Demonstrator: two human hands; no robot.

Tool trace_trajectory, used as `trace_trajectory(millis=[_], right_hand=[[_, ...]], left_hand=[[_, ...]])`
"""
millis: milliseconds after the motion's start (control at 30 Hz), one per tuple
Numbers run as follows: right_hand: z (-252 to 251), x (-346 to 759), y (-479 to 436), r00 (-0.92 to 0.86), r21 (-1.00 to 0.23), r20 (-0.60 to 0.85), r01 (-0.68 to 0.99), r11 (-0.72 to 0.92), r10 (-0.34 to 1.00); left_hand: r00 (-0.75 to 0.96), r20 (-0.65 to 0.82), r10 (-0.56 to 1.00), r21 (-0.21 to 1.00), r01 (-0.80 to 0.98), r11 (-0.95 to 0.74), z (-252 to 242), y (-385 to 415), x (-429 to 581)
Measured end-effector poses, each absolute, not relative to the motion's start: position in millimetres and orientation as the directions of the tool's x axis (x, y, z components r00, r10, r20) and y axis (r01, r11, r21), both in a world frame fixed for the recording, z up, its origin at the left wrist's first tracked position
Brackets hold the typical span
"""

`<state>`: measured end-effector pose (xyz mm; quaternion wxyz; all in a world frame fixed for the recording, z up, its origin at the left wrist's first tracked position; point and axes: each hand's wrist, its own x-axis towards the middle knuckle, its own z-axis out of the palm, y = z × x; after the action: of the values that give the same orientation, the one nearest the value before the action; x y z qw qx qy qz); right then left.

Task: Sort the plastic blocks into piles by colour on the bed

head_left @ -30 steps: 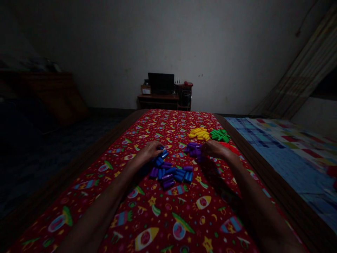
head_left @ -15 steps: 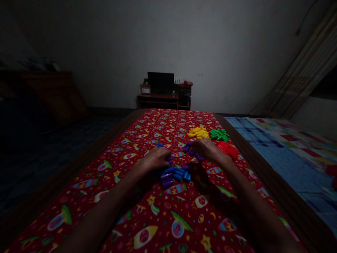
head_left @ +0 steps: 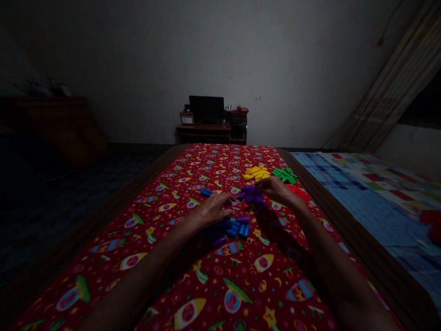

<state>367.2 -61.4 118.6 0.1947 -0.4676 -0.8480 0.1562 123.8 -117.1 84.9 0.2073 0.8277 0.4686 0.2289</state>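
My left hand (head_left: 215, 209) is over the near mixed pile, its thumb and fingers apart with nothing seen between them. Beneath and beside it lie blue cylinder-shaped pieces (head_left: 233, 228) and a few purple ones, partly hidden by the hand. A lone purple piece (head_left: 243, 219) rests just behind the blue ones. My right hand (head_left: 274, 187) is at the right edge of a heap of purple pieces (head_left: 251, 196), fingers bent downward and loosely apart; no piece shows in them. A separate blue piece (head_left: 206, 192) lies beyond my left hand.
Yellow pieces (head_left: 257, 173) and green pieces (head_left: 285, 175) form heaps farther back. Red pieces (head_left: 299, 192) are partly behind my right wrist. All lie on a red patterned cloth (head_left: 193, 280) over a long table. A desk with a monitor (head_left: 206, 109) stands at the wall.
My right hand has drawn back to the right from the purple heap, which shows more fully and looks more compact. My left hand has shifted slightly right and its fingers have spread.
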Motion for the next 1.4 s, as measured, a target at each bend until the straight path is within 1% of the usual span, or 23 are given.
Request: trace_trajectory(millis=[100,167,233,333,400,433,500,567,600,667,733,833,933,1000,1100,1167,1267,1333,1400], right_hand=[[116,381,-55,-0.471,-0.380,0.028,0.811,0.445,0.882],[108,383,-52,-0.432,-0.323,0.007,0.853,0.411,0.902],[100,380,-51,-0.383,-0.271,0.073,0.881,0.388,0.921],[97,375,-51,-0.335,-0.234,0.215,0.894,0.382,0.917],[101,369,-55,-0.357,-0.259,0.246,0.872,0.416,0.901],[104,365,-59,-0.394,-0.286,0.231,0.847,0.449,0.890],[109,354,-68,-0.516,-0.368,0.148,0.763,0.531,0.844],[109,341,-77,-0.657,-0.452,0.068,0.651,0.610,0.751],[108,335,-81,-0.703,-0.477,0.051,0.607,0.635,0.710],[103,326,-86,-0.735,-0.481,0.069,0.567,0.668,0.674],[100,325,-85,-0.719,-0.454,0.103,0.581,0.675,0.688],[102,340,-75,-0.682,-0.397,0.088,0.644,0.654,0.726],[109,362,-64,-0.619,-0.328,0.051,0.731,0.598,0.784],[113,370,-60,-0.585,-0.297,0.037,0.768,0.568,0.810],[113,371,-60,-0.568,-0.255,-0.014,0.798,0.546,0.823],[110,367,-62,-0.548,-0.205,-0.019,0.821,0.533,0.836],[106,364,-65,-0.516,-0.130,0.075,0.843,0.521,0.853],[107,364,-67,-0.487,-0.112,0.162,0.855,0.506,0.858],[111,361,-71,-0.467,-0.142,0.234,0.851,0.505,0.853]], left_hand=[[0.552,0.166,0.817,0.481,0.678,-0.556,77,-125,132],[0.594,0.146,0.791,0.446,0.674,-0.589,69,-130,140],[0.611,0.130,0.781,0.427,0.677,-0.600,61,-133,145],[0.555,0.152,0.818,0.419,0.713,-0.562,54,-130,145],[0.498,0.176,0.849,0.434,0.735,-0.521,55,-125,140],[0.477,0.185,0.859,0.450,0.736,-0.505,57,-122,137],[0.440,0.200,0.876,0.487,0.731,-0.478,61,-115,132],[0.386,0.209,0.899,0.534,0.724,-0.435,65,-110,129],[0.355,0.207,0.912,0.562,0.720,-0.408,67,-108,128],[0.306,0.195,0.932,0.606,0.710,-0.360,71,-106,128],[0.304,0.190,0.933,0.611,0.707,-0.355,77,-106,127],[0.360,0.183,0.915,0.538,0.742,-0.399,90,-110,120],[0.426,0.133,0.895,0.403,0.802,-0.442,103,-121,109],[0.492,0.076,0.867,0.323,0.810,-0.488,108,-137,104],[0.567,0.004,0.824,0.209,0.805,-0.555,105,-168,104],[0.570,-0.005,0.821,0.111,0.817,-0.566,97,-189,109],[0.528,0.066,0.847,0.011,0.848,-0.530,82,-211,116],[0.515,0.129,0.847,0.004,0.854,-0.520,72,-217,116],[0.522,0.200,0.829,0.043,0.841,-0.539,66,-216,113]])
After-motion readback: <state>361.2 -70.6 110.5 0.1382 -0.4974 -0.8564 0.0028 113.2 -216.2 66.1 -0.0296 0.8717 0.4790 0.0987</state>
